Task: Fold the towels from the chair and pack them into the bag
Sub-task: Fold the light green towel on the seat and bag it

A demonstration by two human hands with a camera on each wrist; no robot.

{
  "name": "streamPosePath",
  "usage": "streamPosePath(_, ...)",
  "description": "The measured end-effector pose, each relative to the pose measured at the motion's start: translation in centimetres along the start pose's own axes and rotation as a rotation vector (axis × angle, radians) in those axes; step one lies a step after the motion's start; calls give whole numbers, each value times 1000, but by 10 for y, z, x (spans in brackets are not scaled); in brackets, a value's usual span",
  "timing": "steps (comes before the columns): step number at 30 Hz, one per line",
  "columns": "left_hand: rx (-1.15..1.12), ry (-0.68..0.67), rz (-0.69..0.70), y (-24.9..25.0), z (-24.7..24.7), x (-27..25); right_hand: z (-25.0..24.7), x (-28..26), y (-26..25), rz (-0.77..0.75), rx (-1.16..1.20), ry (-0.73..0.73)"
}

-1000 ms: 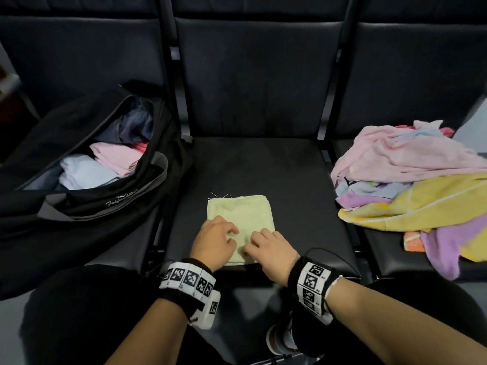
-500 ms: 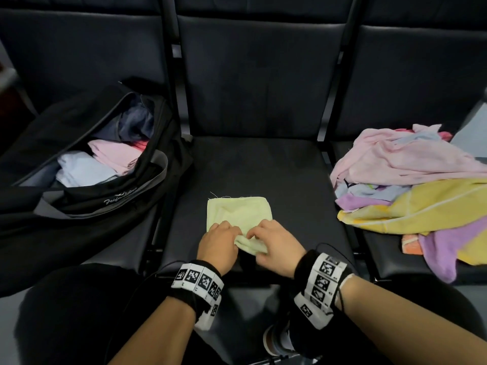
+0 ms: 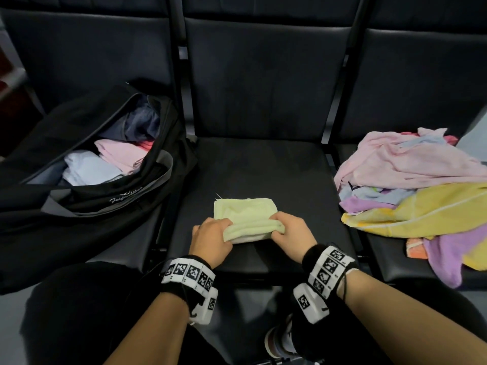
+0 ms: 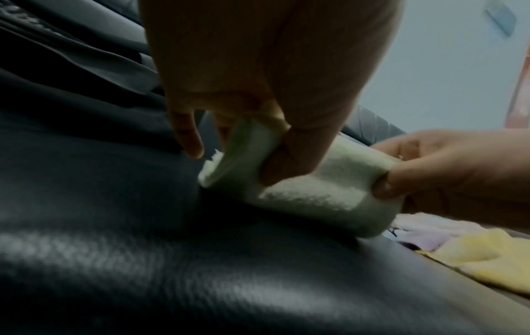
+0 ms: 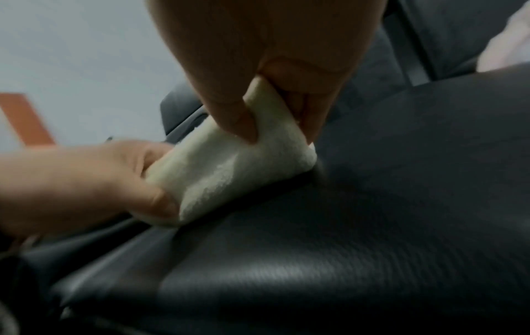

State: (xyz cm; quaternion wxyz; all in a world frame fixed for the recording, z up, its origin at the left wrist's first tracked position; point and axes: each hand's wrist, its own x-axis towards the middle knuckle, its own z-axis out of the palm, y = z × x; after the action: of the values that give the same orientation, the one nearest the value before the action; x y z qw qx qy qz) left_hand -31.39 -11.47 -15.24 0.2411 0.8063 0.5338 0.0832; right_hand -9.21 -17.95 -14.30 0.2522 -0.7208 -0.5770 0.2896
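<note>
You have your left hand (image 3: 210, 239) and right hand (image 3: 291, 233) pinching the near edge of the pale green towel (image 3: 245, 210), lifted off the seat (image 3: 263, 167) to fold it away from you.

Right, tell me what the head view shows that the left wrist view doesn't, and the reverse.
Only the head view shows the open black bag with folded towels inside, on the left seat. Only the left wrist view shows, from beneath, the left thumb pressed into the towel's lifted edge. Both show the pale green towel pinched by the left hand and right hand, and the unfolded towel pile.
</note>
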Motion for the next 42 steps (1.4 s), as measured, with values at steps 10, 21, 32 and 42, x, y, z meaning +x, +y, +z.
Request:
streamPosePath(10, -534, -4, -91, -12, 4, 10, -19, 7, 26, 93, 230, 66)
streamPosePath(21, -485, 69, -270, -16, 17, 18, -2, 33, 31, 173, 59, -40)
streamPosePath(32, -386, 84, -438, -14, 14, 17, -6, 46, 32, 238, -83, -259)
streamPosePath(42, -358, -90, 38, 32, -26, 11, -54, 23, -44, -128, -57, -136)
